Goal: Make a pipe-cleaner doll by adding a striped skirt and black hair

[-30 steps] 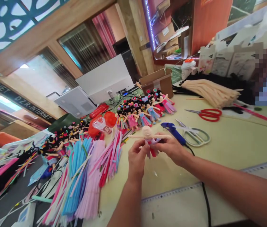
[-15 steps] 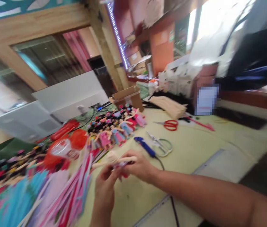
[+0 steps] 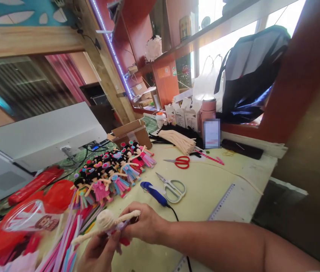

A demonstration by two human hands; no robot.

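Observation:
Between my two hands is a small doll (image 3: 106,220) with a round cream head and long cream arms stretched to both sides. Bits of pink and lilac show at its body, mostly covered by fingers. My left hand (image 3: 101,249) pinches the doll from below. My right hand (image 3: 145,223) is closed around its other side, under one arm. Just beyond the hands lies a blue corded hand tool (image 3: 154,193). Grey-handled scissors (image 3: 174,190) rest beside it, with red-handled scissors (image 3: 182,162) farther back.
Finished dolls (image 3: 100,190) crowd the table at left, beside pink and lilac fuzzy stems (image 3: 63,241) and a red plastic bag (image 3: 9,226). Cream stems (image 3: 177,140), a cardboard box (image 3: 133,134) and a pink bottle (image 3: 208,109) stand farther back. A ruler (image 3: 222,202) lies right.
The view has swung to the right, so the table things and my hands appear farther left. Both hands still hold the doll.

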